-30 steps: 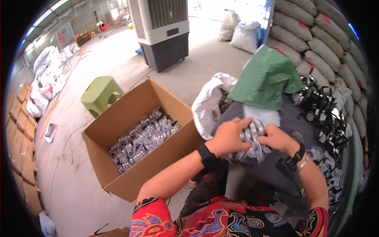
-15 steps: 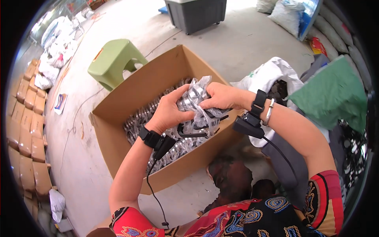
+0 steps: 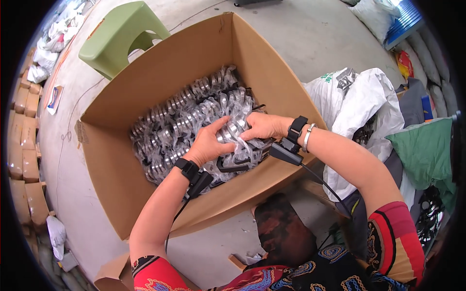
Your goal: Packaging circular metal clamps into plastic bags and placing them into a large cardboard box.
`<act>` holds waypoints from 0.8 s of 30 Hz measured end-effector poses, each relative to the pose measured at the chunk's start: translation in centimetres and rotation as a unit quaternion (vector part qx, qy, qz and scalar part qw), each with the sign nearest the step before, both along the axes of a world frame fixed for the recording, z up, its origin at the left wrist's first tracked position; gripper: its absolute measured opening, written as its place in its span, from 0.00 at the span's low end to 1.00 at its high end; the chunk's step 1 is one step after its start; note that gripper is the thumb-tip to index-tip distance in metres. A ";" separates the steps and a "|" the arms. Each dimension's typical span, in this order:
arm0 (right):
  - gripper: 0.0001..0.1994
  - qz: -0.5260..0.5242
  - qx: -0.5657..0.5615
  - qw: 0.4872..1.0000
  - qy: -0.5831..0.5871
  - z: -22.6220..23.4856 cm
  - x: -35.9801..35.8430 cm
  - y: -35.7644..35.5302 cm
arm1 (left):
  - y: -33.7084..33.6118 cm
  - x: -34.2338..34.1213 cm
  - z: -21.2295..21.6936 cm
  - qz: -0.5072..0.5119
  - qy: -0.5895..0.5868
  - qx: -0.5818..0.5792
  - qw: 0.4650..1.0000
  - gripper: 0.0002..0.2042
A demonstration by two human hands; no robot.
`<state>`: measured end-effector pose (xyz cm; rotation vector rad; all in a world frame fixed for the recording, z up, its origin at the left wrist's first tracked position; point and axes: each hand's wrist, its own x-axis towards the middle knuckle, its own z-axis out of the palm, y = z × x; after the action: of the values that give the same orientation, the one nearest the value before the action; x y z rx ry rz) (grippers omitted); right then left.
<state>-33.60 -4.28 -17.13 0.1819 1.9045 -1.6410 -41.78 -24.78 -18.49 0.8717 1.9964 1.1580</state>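
A clear plastic packet of shiny metal rings [image 3: 233,133] is gripped between both hands inside the large cardboard box [image 3: 121,184], toward its right wall. The left hand [image 3: 208,144] is curled around the packet's left side, fingers wrapped over its top. The right hand [image 3: 259,127] is clenched on its right end. More such packets [image 3: 179,116] are heaped beneath, filling the box floor.
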 end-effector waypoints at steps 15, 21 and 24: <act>0.17 0.032 0.200 0.979 -0.014 -3.9 1.8 3.7 | 4.7 3.8 -9.0 0.017 0.034 0.092 0.995 0.39; 0.22 0.004 0.268 0.962 -0.053 -7.9 2.7 5.7 | 7.8 4.9 -13.0 0.015 -0.006 0.086 0.996 0.40; 0.21 0.022 0.342 0.935 -0.089 -8.8 2.5 4.7 | 7.9 5.8 -15.4 0.029 -0.035 0.113 0.993 0.40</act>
<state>-31.12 0.46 -25.91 0.5416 2.2356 -0.8359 -36.01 -16.85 -33.93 0.8752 1.8690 1.4483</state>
